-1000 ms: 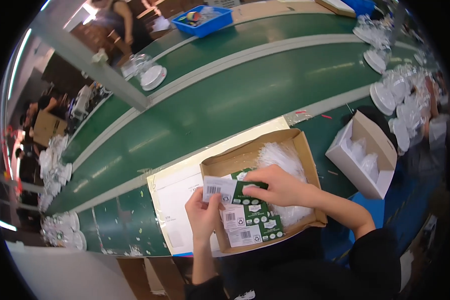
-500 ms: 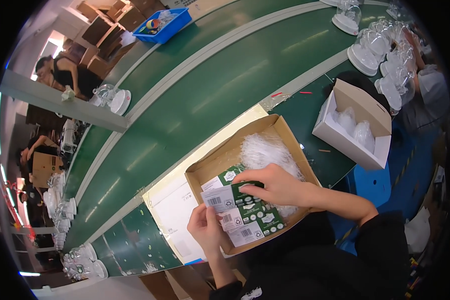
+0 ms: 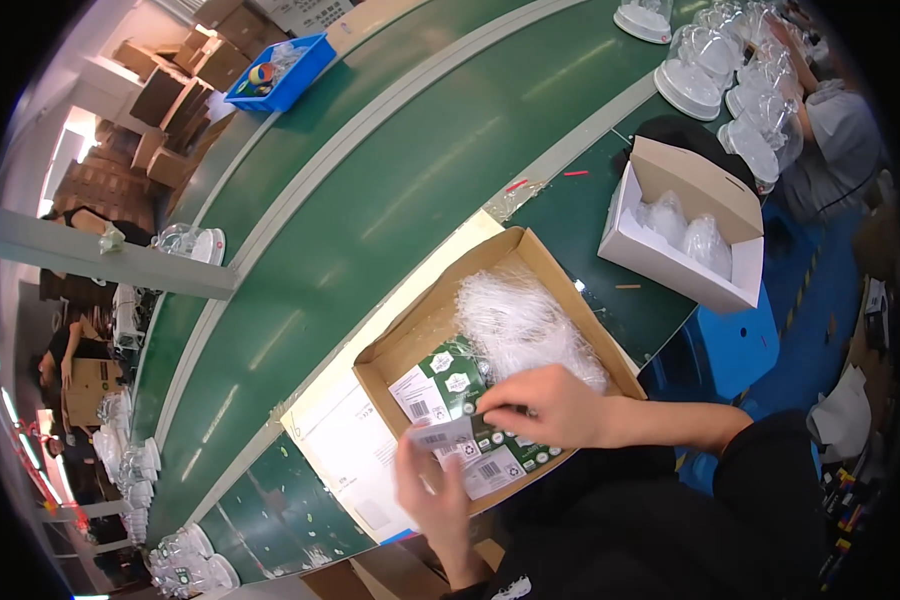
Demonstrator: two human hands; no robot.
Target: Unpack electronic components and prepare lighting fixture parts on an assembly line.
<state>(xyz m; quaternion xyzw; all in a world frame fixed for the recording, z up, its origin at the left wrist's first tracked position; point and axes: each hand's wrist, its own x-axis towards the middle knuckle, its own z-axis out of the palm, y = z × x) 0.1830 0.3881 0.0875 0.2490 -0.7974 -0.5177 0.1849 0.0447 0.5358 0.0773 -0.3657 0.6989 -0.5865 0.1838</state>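
Note:
A small green-and-white printed card [image 3: 446,434] is tilted up above a shallow cardboard box tray [image 3: 425,312]. My right hand [image 3: 555,405] pinches the card's green end between thumb and fingers. At its white, barcoded end is my left hand [image 3: 435,500], fingertips on one edge and thumb close below; motion blurs this grip a little. More cards of the same kind [image 3: 495,468] lie in the tray beneath my hands. Beside them, in the tray's far right part, is a heap of thin clear-white plastic strands [image 3: 525,325].
A white carton [image 3: 660,262] holding wrapped clear items stands open on the right, above a blue stool [image 3: 738,335]. Green conveyor belt [image 3: 370,200] runs beyond the tray. Clear domes on white bases [image 3: 692,85] crowd the far right, near another person. A blue bin [image 3: 295,80] sits far left.
The card has tipped from nearly flat to steeply tilted, and my left thumb has moved lower on it. My right hand has come slightly lower. The whole view has shifted a little.

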